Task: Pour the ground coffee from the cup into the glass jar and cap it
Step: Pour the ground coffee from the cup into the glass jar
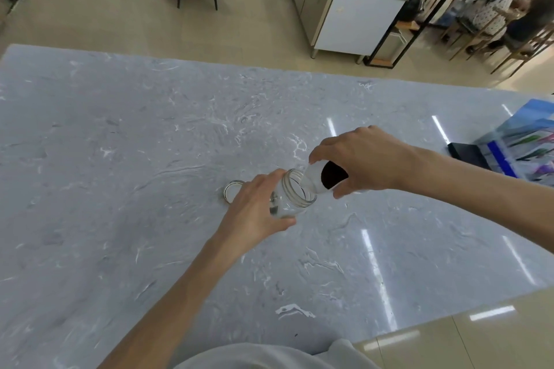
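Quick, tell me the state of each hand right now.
Left hand: closed around the glass jar.
Right hand: closed on the tilted cup, with the ground coffee inside.

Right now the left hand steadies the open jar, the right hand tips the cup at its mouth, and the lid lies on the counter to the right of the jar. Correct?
Not quite. In the head view the lid lies left of the jar, beyond the left hand, not right. The rest holds: the right hand tips the cup at the jar's mouth.

I see a grey, white-veined marble tabletop point(150, 129), a clear glass jar point(292, 198), a white cup point(311, 178) and dark brown coffee point(332, 174).
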The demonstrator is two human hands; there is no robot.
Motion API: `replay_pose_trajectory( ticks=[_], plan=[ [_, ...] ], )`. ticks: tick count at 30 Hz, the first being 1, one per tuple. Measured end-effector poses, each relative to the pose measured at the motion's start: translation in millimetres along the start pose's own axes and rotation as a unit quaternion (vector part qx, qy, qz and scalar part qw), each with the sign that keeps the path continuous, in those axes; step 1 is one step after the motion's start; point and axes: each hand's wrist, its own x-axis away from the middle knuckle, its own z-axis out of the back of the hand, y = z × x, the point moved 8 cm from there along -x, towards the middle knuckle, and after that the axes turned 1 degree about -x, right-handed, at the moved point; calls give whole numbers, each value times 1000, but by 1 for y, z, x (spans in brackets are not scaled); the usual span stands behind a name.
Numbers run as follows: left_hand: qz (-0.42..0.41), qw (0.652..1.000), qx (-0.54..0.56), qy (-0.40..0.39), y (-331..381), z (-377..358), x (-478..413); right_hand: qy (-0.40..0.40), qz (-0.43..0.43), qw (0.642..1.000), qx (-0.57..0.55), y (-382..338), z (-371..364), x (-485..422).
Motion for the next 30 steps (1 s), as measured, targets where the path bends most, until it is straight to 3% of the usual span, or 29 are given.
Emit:
replay_pose_trajectory(
  ticks=[13, 30],
  plan=[
    [23, 999, 0, -22, 19, -9, -8, -34, 45, 985, 161, -15, 4, -6],
    [26, 999, -21, -27, 41, -15, -21, -85, 55, 969, 226, -21, 10, -7]
  ],
)
